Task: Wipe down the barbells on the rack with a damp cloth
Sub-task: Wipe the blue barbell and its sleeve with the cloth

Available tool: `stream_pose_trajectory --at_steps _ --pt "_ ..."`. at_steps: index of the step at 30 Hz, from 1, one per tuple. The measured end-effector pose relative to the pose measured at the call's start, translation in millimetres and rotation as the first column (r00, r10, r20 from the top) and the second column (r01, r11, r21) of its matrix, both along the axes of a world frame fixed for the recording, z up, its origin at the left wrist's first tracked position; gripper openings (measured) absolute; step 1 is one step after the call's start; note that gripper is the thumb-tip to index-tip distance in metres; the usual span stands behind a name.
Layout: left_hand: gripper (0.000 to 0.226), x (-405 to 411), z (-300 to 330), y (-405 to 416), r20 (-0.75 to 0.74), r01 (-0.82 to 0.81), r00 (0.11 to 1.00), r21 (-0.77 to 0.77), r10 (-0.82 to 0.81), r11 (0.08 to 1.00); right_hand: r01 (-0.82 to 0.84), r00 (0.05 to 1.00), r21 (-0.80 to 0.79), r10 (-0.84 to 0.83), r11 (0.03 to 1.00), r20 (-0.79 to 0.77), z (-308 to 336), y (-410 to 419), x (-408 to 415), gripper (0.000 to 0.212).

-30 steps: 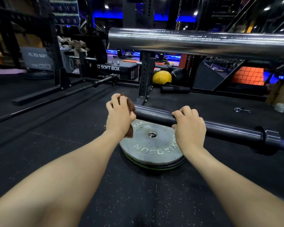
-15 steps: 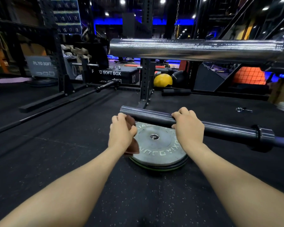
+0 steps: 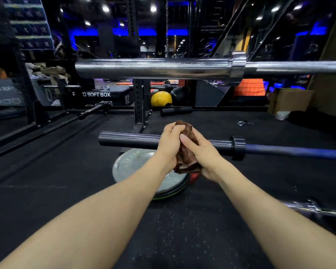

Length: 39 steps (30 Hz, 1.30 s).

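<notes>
Both your left hand [image 3: 170, 139] and right hand [image 3: 200, 150] grip the brown cloth [image 3: 186, 152], bunched between them. The dark barbell [image 3: 128, 139] lies just beyond, its long axis running left to right above the floor [image 3: 47, 181], equally near both.

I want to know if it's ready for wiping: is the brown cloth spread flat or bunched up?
Bunched up. The brown cloth is a crumpled wad gripped between the left hand and right hand.
</notes>
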<state>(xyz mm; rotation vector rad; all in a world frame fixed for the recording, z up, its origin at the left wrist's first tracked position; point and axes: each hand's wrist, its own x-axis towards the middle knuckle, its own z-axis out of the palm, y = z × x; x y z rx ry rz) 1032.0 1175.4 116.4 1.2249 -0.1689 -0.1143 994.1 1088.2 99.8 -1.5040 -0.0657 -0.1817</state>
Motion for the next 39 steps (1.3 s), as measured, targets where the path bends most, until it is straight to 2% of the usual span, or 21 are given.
stream_pose_trajectory --at_steps 3,5,6,7,8,9,10,11,13,14,16,17,19,21,23,26,30,36,39 --pt "0.025 -18 2 -26 -0.212 0.219 0.944 -0.164 -0.251 0.962 0.243 0.968 -0.127 -0.231 0.962 0.098 4 -24 -14 0.035" --pt "0.033 -25 1 -37 -0.179 0.301 0.925 -0.189 -0.334 0.935 0.436 0.899 -0.296 -0.393 0.850 0.196 7 -37 -20 0.028" --pt "0.033 -23 -1 -40 -0.110 0.293 0.945 -0.141 -0.309 0.946 0.504 0.863 -0.384 -0.447 0.774 0.234 8 -40 -22 0.026" --pt "0.032 -18 -5 -40 0.004 0.247 0.969 -0.006 -0.246 0.969 0.562 0.826 -0.456 -0.492 0.690 0.275 9 -43 -23 0.028" --pt "0.030 -11 -8 -35 0.177 0.122 0.970 0.229 -0.165 0.966 0.612 0.788 -0.502 -0.527 0.611 0.319 8 -45 -23 0.032" --pt "0.029 -2 -14 -26 0.372 -0.078 0.922 0.453 -0.109 0.888 0.662 0.743 -0.528 -0.557 0.532 0.371 6 -47 -23 0.039" --pt "0.031 8 -20 -13 0.525 -0.274 0.846 0.585 -0.099 0.764 0.704 0.697 -0.556 -0.580 0.441 0.423 2 -49 -21 0.045" --pt "0.035 15 -26 1 0.621 -0.421 0.776 0.643 -0.113 0.640 0.720 0.665 -0.606 -0.587 0.338 0.462 -2 -51 -17 0.051" --pt "0.042 29 -38 31 0.716 -0.607 0.680 0.670 -0.157 0.428 0.669 0.671 -0.724 -0.558 0.170 0.488 -19 -54 -5 0.058" --pt "0.046 37 -45 43 0.731 -0.654 0.660 0.673 -0.174 0.346 0.642 0.683 -0.757 -0.537 0.120 0.495 -29 -55 1 0.060" --pt "0.053 49 -53 61 0.747 -0.708 0.631 0.665 -0.208 0.239 0.666 0.662 -0.745 -0.499 0.047 0.560 -45 -56 12 0.060" --pt "0.056 54 -55 66 0.754 -0.724 0.617 0.656 -0.225 0.214 0.696 0.631 -0.718 -0.493 0.018 0.599 -51 -55 16 0.058" --pt "0.057 64 -55 70 0.780 -0.755 0.571 0.621 -0.257 0.211 0.741 0.577 -0.671 -0.496 -0.014 0.648 -59 -52 23 0.056" --pt "0.051 72 -51 73 0.807 -0.776 0.527 0.585 -0.267 0.237 0.754 0.565 -0.656 -0.518 0.010 0.642 -64 -43 29 0.061" --pt "0.046 79 -48 76 0.803 -0.767 0.524 0.590 -0.282 0.253 0.756 0.573 -0.654 -0.524 0.039 0.630 -67 -32 34 0.064" --pt "0.044 84 -44 79 0.772 -0.732 0.551 0.630 -0.318 0.259 0.743 0.615 -0.666 -0.463 0.069 0.639 -68 -5 48 0.063" --pt "0.038 88 -36 83 0.715 -0.665 0.597 0.695 -0.363 0.275 0.744 0.628 -0.666 -0.398 0.054 0.669 -65 38 73 0.054" --pt "0.042 94 -24 86 0.595 -0.552 0.685 0.800 -0.420 0.233 0.743 0.621 -0.663 -0.271 -0.094 0.735 -49 12 75 0.041" --pt "0.043 97 -20 85 0.546 -0.501 0.714 0.836 -0.438 0.225 0.772 0.549 -0.628 -0.393 -0.101 0.738 -51 -26 55 0.043"
